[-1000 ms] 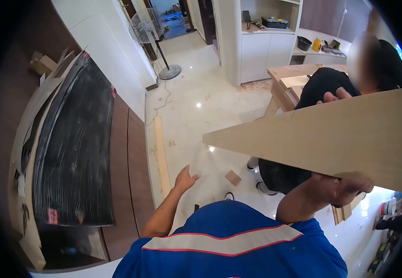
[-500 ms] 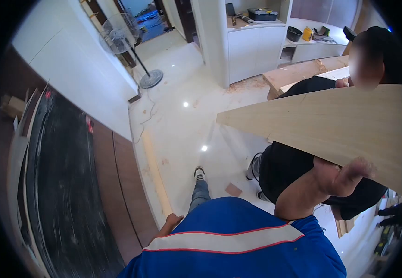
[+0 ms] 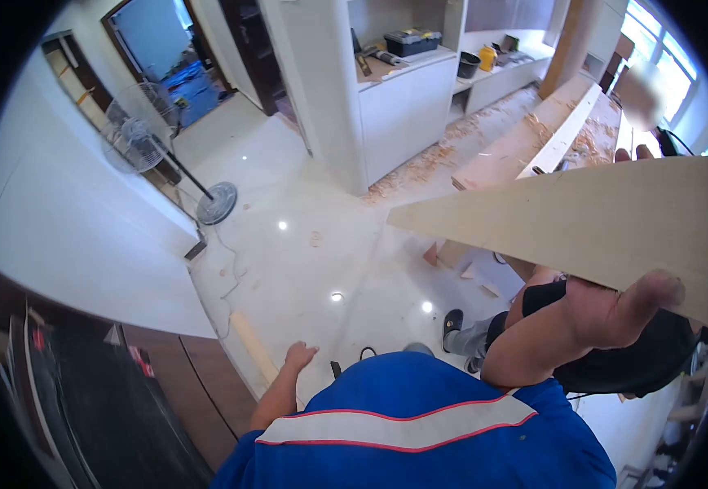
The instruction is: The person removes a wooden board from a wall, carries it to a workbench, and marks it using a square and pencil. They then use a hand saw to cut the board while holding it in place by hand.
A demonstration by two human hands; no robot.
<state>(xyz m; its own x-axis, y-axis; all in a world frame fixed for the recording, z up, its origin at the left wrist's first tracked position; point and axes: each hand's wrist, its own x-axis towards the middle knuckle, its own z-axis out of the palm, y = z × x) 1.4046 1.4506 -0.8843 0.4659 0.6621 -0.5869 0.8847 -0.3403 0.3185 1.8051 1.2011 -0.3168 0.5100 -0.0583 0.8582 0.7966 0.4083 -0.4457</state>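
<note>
A long, pale wooden board (image 3: 582,212) runs across the right of the head view and narrows toward its far end. My right hand (image 3: 627,314) grips its lower edge, thumb on the near face; the fingers behind it are hidden. My left hand (image 3: 299,356) hangs low at my left side, holding nothing, with its fingers loosely apart. Below it, a light wood strip (image 3: 253,346) lies on the floor beside the brown panels.
A person stands beyond the board, fingers (image 3: 633,153) near its top edge. A workbench (image 3: 505,151) carries wood and shavings. A standing fan (image 3: 218,202) has a cord trailing on the floor. Toolbox (image 3: 411,42) sits on the white cabinet. Offcuts lie under the board.
My view has shifted, so the fan now sits lower and farther left, and more workbench shows. My left hand has swung forward. The other person appears farther back; my right hand still grips the board.
</note>
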